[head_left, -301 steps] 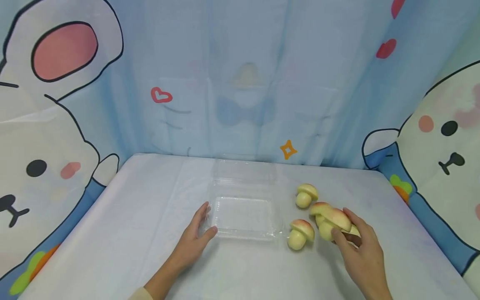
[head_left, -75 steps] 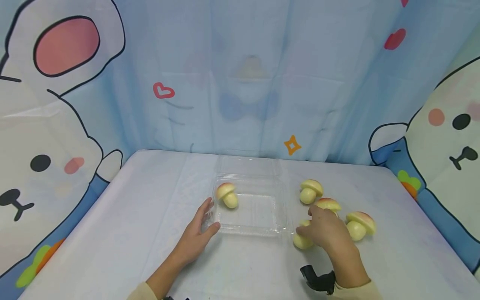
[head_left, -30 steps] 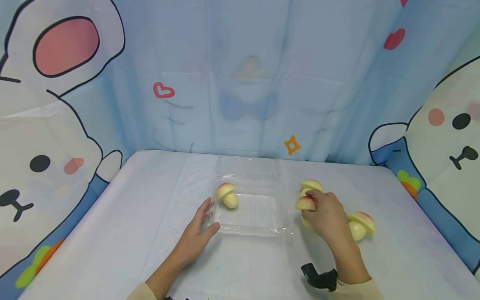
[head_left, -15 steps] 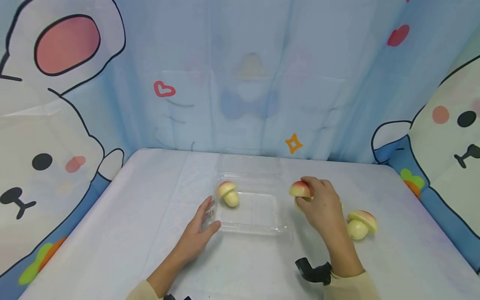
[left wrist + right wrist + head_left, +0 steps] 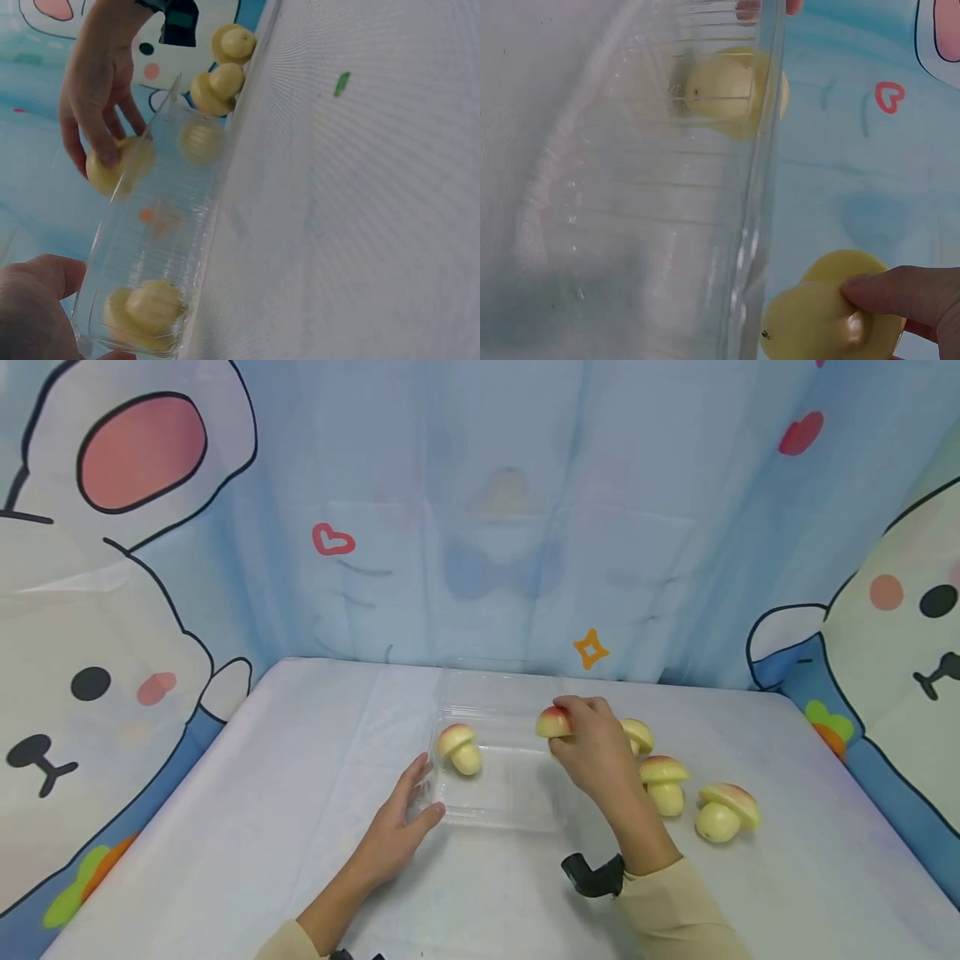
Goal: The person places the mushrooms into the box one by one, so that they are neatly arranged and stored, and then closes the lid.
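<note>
My right hand [image 5: 596, 747] pinches a yellow mushroom [image 5: 553, 723] with a reddish cap, raised over the right side of a clear plastic box [image 5: 517, 818]. In the right wrist view, the thumb [image 5: 889, 292] presses on the held mushroom [image 5: 810, 326] beside the box wall. Another mushroom [image 5: 461, 750] lies inside the box at its left, also visible through the plastic in the left wrist view. My left hand [image 5: 390, 835] rests at the box's front left corner, fingers along its side and thumb apart from them. The box's hinged lid [image 5: 498, 689] lies back.
On the white-covered table [image 5: 300, 760], right of the box, lie three more mushrooms: one partly behind the right hand [image 5: 636, 735], one nearer [image 5: 663, 785] and one farthest right [image 5: 727, 812]. A blue cartoon curtain [image 5: 375, 460] hangs behind.
My right hand has picked up a mushroom from the right group and carried it left over the box. Earlier, the first mushroom came into the box. The left hand has stayed at the box.
</note>
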`<action>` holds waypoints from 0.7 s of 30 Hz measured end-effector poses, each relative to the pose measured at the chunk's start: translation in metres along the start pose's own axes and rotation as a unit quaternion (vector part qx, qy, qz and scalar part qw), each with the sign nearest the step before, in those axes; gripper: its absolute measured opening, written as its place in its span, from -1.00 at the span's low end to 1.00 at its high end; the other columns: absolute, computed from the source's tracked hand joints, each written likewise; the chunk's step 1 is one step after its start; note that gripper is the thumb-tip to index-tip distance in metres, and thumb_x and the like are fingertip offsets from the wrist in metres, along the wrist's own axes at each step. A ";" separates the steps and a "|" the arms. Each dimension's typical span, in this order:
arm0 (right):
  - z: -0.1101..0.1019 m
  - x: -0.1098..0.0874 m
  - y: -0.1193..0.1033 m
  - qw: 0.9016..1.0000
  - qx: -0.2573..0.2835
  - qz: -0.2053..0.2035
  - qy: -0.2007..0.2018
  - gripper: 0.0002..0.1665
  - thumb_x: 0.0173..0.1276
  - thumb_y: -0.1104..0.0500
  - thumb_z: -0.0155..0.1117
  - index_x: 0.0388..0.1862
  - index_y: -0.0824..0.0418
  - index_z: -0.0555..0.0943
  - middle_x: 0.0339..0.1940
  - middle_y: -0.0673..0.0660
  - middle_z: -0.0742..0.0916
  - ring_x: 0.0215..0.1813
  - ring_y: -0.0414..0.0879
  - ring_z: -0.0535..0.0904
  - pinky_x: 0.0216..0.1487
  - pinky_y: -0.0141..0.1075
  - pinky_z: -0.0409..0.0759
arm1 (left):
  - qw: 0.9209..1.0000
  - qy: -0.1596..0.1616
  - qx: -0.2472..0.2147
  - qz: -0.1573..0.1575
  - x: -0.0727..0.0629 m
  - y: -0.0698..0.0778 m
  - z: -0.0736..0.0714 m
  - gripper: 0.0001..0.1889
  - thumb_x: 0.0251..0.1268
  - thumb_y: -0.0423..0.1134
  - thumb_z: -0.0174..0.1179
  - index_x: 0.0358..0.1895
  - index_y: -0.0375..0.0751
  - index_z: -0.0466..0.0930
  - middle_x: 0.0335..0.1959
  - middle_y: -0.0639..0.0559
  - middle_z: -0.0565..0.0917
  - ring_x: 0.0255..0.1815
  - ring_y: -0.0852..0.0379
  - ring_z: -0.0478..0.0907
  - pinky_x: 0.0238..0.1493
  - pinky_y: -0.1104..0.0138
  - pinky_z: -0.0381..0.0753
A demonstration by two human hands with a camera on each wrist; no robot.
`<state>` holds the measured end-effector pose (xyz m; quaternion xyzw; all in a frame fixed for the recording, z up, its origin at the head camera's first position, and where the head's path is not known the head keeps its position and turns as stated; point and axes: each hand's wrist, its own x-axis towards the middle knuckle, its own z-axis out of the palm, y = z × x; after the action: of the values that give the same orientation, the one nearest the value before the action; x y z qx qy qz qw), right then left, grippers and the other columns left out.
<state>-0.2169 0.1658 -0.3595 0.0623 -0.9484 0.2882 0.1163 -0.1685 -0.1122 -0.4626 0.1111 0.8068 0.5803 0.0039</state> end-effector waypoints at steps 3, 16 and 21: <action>0.008 0.004 -0.002 1.000 0.003 -0.009 -0.012 -0.38 0.33 0.28 0.29 0.40 0.27 0.53 0.30 0.41 0.57 0.23 0.31 0.59 0.23 0.15 0.59 | 1.000 -0.001 -0.001 0.000 0.000 0.000 0.000 -0.23 0.54 -0.16 0.19 0.68 0.01 0.02 0.66 -0.12 0.21 0.63 -0.30 0.20 0.59 -0.25 0.14; 0.042 0.017 -0.017 0.999 -0.010 -0.032 -0.030 -0.40 0.27 0.32 0.37 0.32 0.24 0.58 0.20 0.33 0.62 0.10 0.23 0.64 0.12 0.08 0.65 | 1.000 -0.001 0.000 0.000 0.000 -0.003 0.001 -0.22 0.54 -0.17 0.18 0.69 0.03 0.00 0.66 -0.11 0.20 0.63 -0.29 0.20 0.60 -0.22 0.14; 0.052 0.020 -0.021 0.998 -0.029 -0.026 -0.041 -0.39 0.24 0.32 0.39 0.32 0.24 0.59 0.18 0.32 0.63 0.09 0.24 0.64 0.13 0.08 0.65 | 1.000 -0.002 0.006 0.004 0.000 -0.004 0.000 -0.22 0.54 -0.16 0.18 0.69 0.02 0.00 0.66 -0.13 0.21 0.62 -0.30 0.22 0.59 -0.23 0.16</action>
<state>-0.2420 0.1184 -0.3854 0.0954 -0.9583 0.2551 0.0867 -0.1695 -0.1131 -0.4664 0.1155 0.8098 0.5753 0.0024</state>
